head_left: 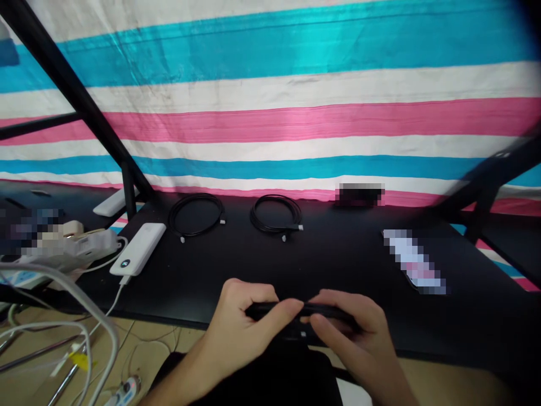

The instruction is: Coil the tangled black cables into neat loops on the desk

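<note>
Near the table's front edge, both my hands grip a coiled black cable (327,310). My left hand (249,321) is closed round its left side, thumb along the top. My right hand (353,330) pinches the right side between thumb and fingers. A small pale connector tip shows below the coil, between the hands; much of the coil is hidden by fingers. Beyond them on the black table lie two more coiled black cables, a left coil (169,217) and a right coil (252,217), each with pale connector ends.
To the left lies a white power bank (141,248) with a white cord plugged in. A power strip (91,248) and loose cords sit further left. A phone (414,262) lies at right, a dark blurred object (359,195) at the back. Black frame bars (80,107) stand before a striped sheet (270,124).
</note>
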The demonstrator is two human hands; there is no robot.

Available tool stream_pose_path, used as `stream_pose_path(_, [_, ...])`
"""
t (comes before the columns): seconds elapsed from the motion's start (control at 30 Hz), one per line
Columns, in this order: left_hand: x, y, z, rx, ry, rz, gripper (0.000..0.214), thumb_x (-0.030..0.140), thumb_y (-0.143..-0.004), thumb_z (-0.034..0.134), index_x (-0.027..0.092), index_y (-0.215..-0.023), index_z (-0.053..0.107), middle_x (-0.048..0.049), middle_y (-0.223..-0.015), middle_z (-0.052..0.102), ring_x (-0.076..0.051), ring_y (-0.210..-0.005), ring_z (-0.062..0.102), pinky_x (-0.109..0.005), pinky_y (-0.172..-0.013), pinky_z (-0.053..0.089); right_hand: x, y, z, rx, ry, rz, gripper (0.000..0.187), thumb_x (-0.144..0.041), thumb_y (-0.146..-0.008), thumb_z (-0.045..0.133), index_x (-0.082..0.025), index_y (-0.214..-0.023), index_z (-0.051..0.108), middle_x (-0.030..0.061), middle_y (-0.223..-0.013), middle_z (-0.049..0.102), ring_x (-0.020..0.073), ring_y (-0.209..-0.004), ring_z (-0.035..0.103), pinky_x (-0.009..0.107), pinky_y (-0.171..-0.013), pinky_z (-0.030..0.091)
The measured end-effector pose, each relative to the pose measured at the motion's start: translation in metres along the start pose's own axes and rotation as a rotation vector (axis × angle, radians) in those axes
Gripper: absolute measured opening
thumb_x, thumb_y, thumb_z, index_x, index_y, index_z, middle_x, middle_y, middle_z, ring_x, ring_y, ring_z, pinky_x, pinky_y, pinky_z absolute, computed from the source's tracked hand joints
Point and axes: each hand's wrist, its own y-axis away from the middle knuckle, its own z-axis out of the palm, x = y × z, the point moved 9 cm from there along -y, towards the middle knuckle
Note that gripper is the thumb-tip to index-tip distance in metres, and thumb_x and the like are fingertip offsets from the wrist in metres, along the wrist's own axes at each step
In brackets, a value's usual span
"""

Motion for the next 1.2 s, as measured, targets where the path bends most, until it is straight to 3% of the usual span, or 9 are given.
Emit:
stream_pose_path(0.13, [-0.004,-0.001,-0.006,-0.003,0.092,-0.021,0.045,0.045,-0.073,0.067,0.019,-0.043,0.047,0.0031,-0.043,0.034,-0.009,-0.042,0.028,-0.023,-0.039,0.022,0.012,-0.002,-0.035,0.317,-0.108,-0.026,0.010,-0.033,-0.059,0.082,-0.027,-0.061,0.075,0.0011,-0.050,0.063,0.0147,-0.042,0.051,0.026,-0.037,0.037])
stream_pose_path(0.27, [-0.022,-0.007,-0.007,0.069,0.435,-0.076,0.056,0.062,-0.068,0.066,0.020,-0.044,0.038,0.0060,-0.042,0.025,-0.006,-0.039,0.019,-0.021,-0.036,0.017,0.033,-0.009,-0.048,0.549,-0.535,0.141,0.042,-0.058,-0.063,0.075,-0.021,-0.050,0.061,-0.0073,-0.038,0.030,0.0059,-0.035,0.024,0.022,-0.033,0.024])
stream_pose_path(0.4, [-0.043,-0.010,-0.015,0.306,0.669,-0.139,0.066,0.072,-0.064,0.063,0.021,-0.046,0.023,0.0095,-0.041,0.014,-0.003,-0.036,0.009,-0.019,-0.034,0.008,0.049,-0.013,-0.019,0.455,-0.741,0.298,0.043,-0.052,-0.067,0.076,-0.020,-0.053,0.050,-0.0108,-0.045,0.019,0.0039,-0.038,0.013,0.019,-0.032,0.016])
stream_pose_path(0.53, [-0.042,-0.010,-0.040,0.487,0.669,-0.106,0.071,0.076,-0.063,0.059,0.021,-0.044,0.019,0.0091,-0.041,0.012,-0.003,-0.036,0.010,-0.018,-0.033,0.012,0.065,-0.001,0.021,0.234,-0.680,0.340,0.032,-0.037,-0.075,0.073,-0.019,-0.057,0.053,-0.0093,-0.042,0.032,0.0041,-0.036,0.028,0.017,-0.037,0.030])
stream_pose_path(0.6, [-0.035,-0.010,-0.051,0.525,0.686,-0.064,0.071,0.076,-0.062,0.060,0.020,-0.044,0.020,0.0090,-0.040,0.011,-0.003,-0.035,0.011,-0.017,-0.032,0.013,0.065,0.006,0.046,0.058,-0.620,0.332,0.035,-0.037,-0.081,0.067,-0.018,-0.054,0.056,-0.0037,-0.049,0.048,0.0088,-0.050,0.049,0.025,-0.062,0.050])
stream_pose_path(0.73, [-0.033,-0.009,-0.050,0.571,0.803,-0.051,0.070,0.073,-0.064,0.062,0.020,-0.045,0.022,0.0100,-0.039,0.011,-0.002,-0.033,0.010,-0.017,-0.031,0.012,0.066,0.014,0.070,0.021,-0.717,0.382,0.045,-0.048,-0.083,0.062,-0.019,-0.048,0.055,-0.0015,-0.051,0.052,0.0151,-0.073,0.063,0.035,-0.100,0.042])
stream_pose_path(0.87, [-0.054,-0.006,-0.017,0.465,0.864,-0.141,0.063,0.068,-0.074,0.057,0.021,-0.048,0.024,0.0109,-0.039,0.013,-0.003,-0.031,0.009,-0.018,-0.030,0.012,0.081,0.011,0.066,0.193,-1.091,0.529,0.046,-0.045,-0.082,0.064,-0.020,-0.048,0.048,-0.0099,-0.036,0.031,0.0054,-0.032,0.037,0.021,-0.053,0.054])
stream_pose_path(1.03, [-0.044,-0.007,0.015,0.042,0.508,0.087,0.044,0.046,-0.086,0.057,0.018,-0.053,0.051,-0.0034,-0.058,0.055,-0.016,-0.072,0.058,-0.026,-0.069,0.046,0.086,-0.004,0.046,0.308,-1.424,0.494,0.042,-0.029,-0.086,0.057,-0.019,-0.047,0.044,-0.0123,-0.036,0.017,0.0038,-0.029,0.002,0.012,-0.022,0.019])
stream_pose_path(1.2, [-0.050,-0.002,0.027,0.215,0.570,0.088,0.037,0.040,-0.091,0.050,0.018,-0.061,0.051,-0.0049,-0.079,0.058,-0.017,-0.080,0.057,-0.028,-0.076,0.046,0.078,-0.002,0.058,0.364,-1.419,0.476,0.052,-0.031,-0.087,0.052,-0.019,-0.041,0.031,-0.0113,-0.033,0.017,0.0029,-0.027,0.002,0.012,-0.023,0.019])
